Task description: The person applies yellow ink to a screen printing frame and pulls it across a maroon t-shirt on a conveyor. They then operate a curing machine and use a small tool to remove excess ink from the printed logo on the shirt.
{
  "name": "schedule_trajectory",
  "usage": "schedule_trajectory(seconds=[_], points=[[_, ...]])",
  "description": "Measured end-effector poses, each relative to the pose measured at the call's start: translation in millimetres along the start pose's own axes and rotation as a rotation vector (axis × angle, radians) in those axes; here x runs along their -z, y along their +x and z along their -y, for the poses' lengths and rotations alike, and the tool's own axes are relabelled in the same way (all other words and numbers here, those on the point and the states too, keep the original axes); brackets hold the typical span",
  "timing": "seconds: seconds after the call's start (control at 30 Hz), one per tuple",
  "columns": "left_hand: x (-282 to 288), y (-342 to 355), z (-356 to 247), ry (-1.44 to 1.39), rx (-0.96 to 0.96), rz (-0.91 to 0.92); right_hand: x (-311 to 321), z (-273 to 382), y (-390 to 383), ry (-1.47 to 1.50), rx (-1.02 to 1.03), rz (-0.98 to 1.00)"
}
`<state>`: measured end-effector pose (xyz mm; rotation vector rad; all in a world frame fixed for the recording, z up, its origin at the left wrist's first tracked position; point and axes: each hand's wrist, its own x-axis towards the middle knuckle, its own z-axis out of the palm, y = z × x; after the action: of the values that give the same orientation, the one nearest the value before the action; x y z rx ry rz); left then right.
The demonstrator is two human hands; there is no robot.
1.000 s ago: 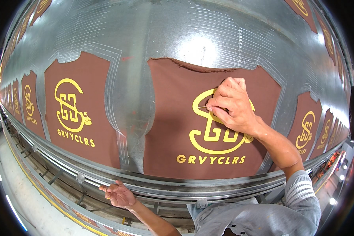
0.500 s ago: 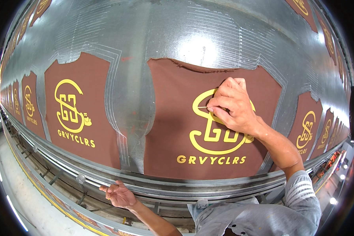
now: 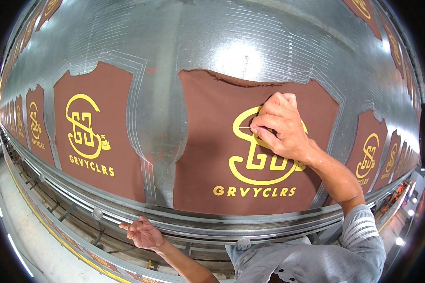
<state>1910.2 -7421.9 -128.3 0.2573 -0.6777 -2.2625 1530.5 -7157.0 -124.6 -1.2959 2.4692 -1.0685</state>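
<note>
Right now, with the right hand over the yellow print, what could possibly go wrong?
The right hand pinches a thin pale thing, too small to identify, over the yellow print; its end might scratch or smear the print. The upper edge of the brown cloth looks curled, so it may fold over. The left hand is away from the cloth, so the cloth might shift if the right hand pulls.

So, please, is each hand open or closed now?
Left hand: loosely open, seemingly empty.
Right hand: closed, pinching what looks like a thin stick.
</note>
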Motion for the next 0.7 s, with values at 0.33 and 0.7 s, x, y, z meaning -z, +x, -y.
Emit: schedule_trajectory(seconds=[0.33,0.7], points=[[0.3,-1.1,-0.7,-0.026,0.013,-0.010,0.6,1.9,2.5,0.001,0.004,-0.007],[0.5,-1.8,-0.5,-0.048,0.007,-0.018,1.0,1.0,2.2,0.005,0.001,0.001]])
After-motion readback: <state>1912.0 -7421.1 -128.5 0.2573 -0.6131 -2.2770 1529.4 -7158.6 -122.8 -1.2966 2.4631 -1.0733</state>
